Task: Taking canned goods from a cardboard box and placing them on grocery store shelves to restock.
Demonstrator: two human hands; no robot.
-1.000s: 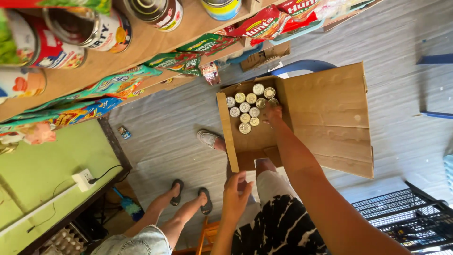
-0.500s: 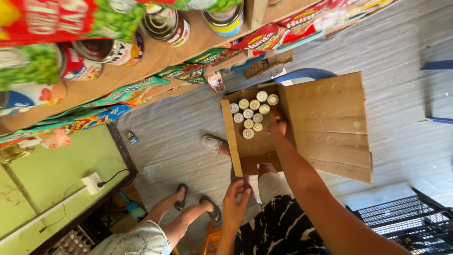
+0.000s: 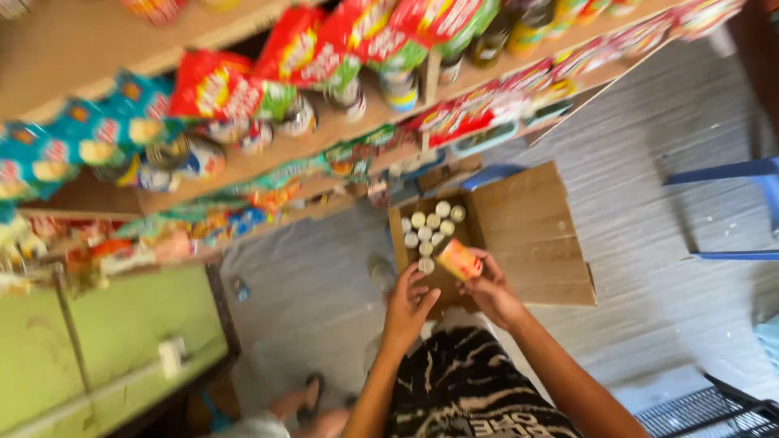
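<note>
Between the fingertips of the right hand (image 3: 492,289) sits a small can (image 3: 459,259) with an orange and yellow label, pinched at its lower end and lifted just above the open cardboard box (image 3: 527,235). Half a second ago that hand was still down among the cans in the box with nothing visibly raised; now the can is out and tilted. The left hand (image 3: 408,307) has come up from beside the lap to just left of the can, fingers half curled and spread, holding nothing, though blur makes it hard to say whether a fingertip touches the box edge.

Just beyond the fingers, pale can tops (image 3: 430,227) remain packed in the box's left compartment, and its wide flap lies open to the right. A patterned black and white garment (image 3: 462,389) lies under both wrists. Farther out, wooden shelves (image 3: 268,158) of red and blue snack packets (image 3: 219,85) and tins fill the upper view, closer than before. A blue chair (image 3: 730,211) stands well right, a sandalled foot (image 3: 307,397) lower left.
</note>
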